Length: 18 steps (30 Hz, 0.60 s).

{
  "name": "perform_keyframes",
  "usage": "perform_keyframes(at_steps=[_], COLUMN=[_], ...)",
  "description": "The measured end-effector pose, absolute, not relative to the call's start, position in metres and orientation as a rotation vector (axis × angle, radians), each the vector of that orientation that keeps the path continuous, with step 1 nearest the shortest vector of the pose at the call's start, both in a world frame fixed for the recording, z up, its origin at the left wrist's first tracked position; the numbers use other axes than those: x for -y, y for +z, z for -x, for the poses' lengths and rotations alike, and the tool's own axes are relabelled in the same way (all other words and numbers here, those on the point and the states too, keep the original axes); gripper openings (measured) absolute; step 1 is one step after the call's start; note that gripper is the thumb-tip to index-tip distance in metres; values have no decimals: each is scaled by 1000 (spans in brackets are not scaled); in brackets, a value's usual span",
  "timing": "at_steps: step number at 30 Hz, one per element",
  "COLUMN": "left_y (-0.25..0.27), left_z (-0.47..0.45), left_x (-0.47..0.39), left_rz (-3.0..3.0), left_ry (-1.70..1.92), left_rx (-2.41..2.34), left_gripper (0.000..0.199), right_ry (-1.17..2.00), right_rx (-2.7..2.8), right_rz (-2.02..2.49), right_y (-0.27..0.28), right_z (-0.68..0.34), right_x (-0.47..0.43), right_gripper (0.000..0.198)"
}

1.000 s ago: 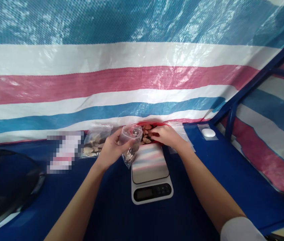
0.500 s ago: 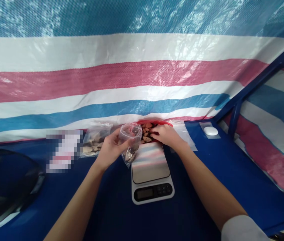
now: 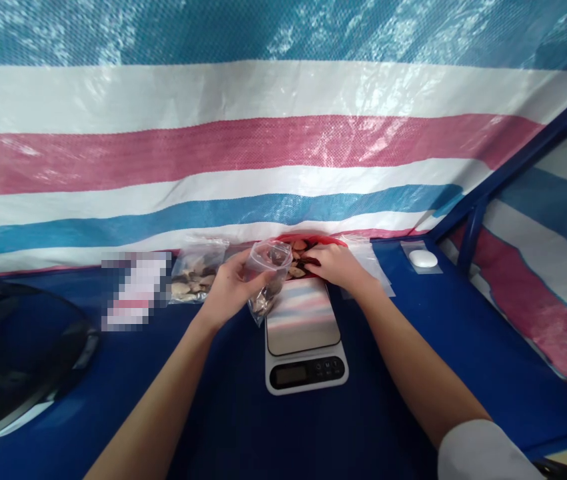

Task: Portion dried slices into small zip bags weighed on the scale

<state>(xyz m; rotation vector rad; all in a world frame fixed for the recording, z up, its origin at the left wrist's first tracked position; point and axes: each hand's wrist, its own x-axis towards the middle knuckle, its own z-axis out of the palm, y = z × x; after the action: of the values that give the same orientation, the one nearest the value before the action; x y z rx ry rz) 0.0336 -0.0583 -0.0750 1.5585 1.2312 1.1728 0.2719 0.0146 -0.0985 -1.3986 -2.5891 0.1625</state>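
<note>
My left hand point(image 3: 233, 287) grips a clear zip bag point(image 3: 269, 267) at its side, its mouth open and some brown dried slices in its bottom. The bag hangs over the left edge of a white kitchen scale point(image 3: 308, 381) with a shiny plate point(image 3: 303, 327). Behind the scale, a red container point(image 3: 313, 237) holds many brown dried slices point(image 3: 296, 271). My right hand point(image 3: 333, 265) reaches into it from the right, fingers closed together on the slices; its fingertips are partly hidden.
Another clear bag of pale slices point(image 3: 193, 283) lies left of my left hand, beside a blurred-out paper point(image 3: 136, 293). Flat clear bags point(image 3: 371, 267) and a white oval item point(image 3: 422, 259) are to the right. A dark round object point(image 3: 23, 360) stands at the left. Striped sheeting point(image 3: 263, 147) hangs behind the blue table point(image 3: 428, 320).
The whole view has shifted slightly. My left hand and its bag have come a little closer to the red container. My right hand stays among the slices.
</note>
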Motion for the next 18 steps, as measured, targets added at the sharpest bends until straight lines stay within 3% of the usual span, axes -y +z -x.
perform_keyframes(at_steps=[7, 18], left_y=[-74, -73], left_z=[-36, -38], left_x=[60, 61], left_rz=[-1598, -1563], left_ry=[1150, 1153], left_rx=[-1220, -1229], left_gripper=[60, 62], right_ry=[175, 159], right_rx=[2652, 2654], right_rz=[1363, 1332], right_y=[-102, -93], right_z=[-273, -284], right_x=[-16, -21], right_gripper=[35, 27])
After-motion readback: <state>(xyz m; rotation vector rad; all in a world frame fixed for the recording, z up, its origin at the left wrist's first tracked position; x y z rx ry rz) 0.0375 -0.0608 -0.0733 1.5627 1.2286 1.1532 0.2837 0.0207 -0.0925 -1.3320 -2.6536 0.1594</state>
